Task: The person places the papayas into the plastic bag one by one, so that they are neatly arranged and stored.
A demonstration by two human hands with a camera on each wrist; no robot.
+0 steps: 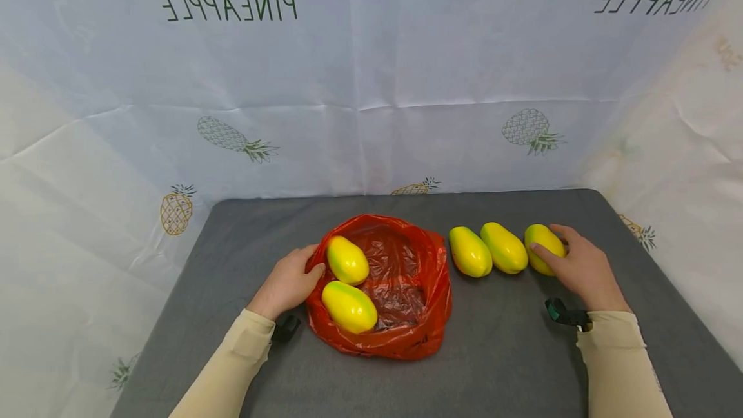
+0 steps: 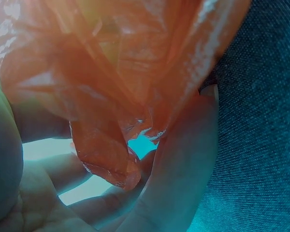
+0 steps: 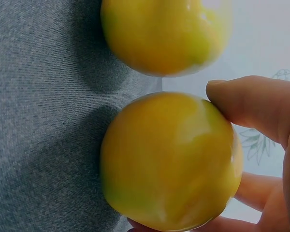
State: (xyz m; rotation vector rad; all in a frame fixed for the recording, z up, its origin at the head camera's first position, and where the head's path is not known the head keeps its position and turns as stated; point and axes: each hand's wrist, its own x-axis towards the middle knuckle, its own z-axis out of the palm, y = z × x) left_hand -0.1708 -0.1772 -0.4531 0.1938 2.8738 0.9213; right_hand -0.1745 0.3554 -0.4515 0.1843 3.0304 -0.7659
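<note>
A red plastic bag (image 1: 400, 340) lies with its mouth wide, and two yellow mangoes, an upper one (image 1: 347, 260) and a lower one (image 1: 349, 307), rest inside on its left. My left hand (image 1: 293, 279) grips the bag's left rim; in the left wrist view the crumpled red plastic (image 2: 101, 92) passes between thumb and fingers. To the right, my right hand (image 1: 580, 266) holds the rightmost mango (image 1: 543, 247), thumb on one side and fingers round the other. The right wrist view shows this mango (image 3: 169, 164) close to the grey cloth.
Two more mangoes, one nearer the bag (image 1: 470, 251) and one in the middle (image 1: 504, 248), lie in a row between the bag and my right hand. All stand on a grey table (image 1: 493, 353). A pineapple-print curtain (image 1: 371, 69) hangs behind and at the sides.
</note>
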